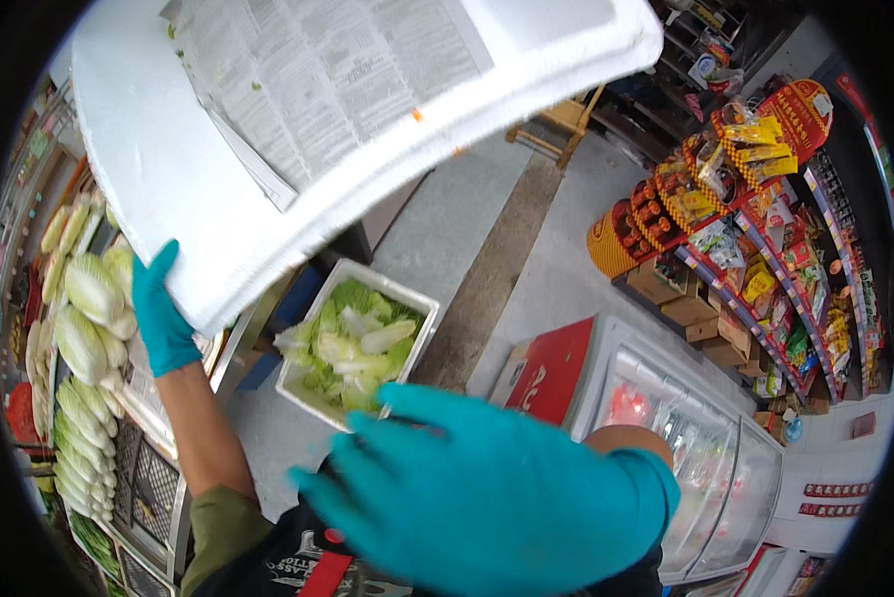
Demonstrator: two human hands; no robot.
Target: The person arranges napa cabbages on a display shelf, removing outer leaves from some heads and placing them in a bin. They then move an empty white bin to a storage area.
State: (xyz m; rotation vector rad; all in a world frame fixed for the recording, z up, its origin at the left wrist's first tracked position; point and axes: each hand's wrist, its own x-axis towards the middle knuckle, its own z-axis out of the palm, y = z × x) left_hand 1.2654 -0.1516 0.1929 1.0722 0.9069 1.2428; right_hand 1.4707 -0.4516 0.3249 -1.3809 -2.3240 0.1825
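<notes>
My left hand point(159, 317), in a teal glove, grips the lower left edge of a large white foam lid or panel point(200, 246), which is held up and tilted across the top of the view. A sheet of newspaper point(327, 82) with bits of green leaf lies on it. Close to the camera, blurred, is my right hand point(484, 485), also teal-gloved. Its fingers are spread, with nothing in them. Beyond its fingertips a white foam box point(424, 317) on the floor contains loose cabbage leaves point(357, 336).
At left, napa cabbages point(92, 287) lie on a produce stand beside a black mesh crate point(144, 477). A glass-topped chest freezer point(685, 448) stands at right. Behind it are shelves of packaged snacks point(775, 276). A wooden stool point(562, 119) stands farther back.
</notes>
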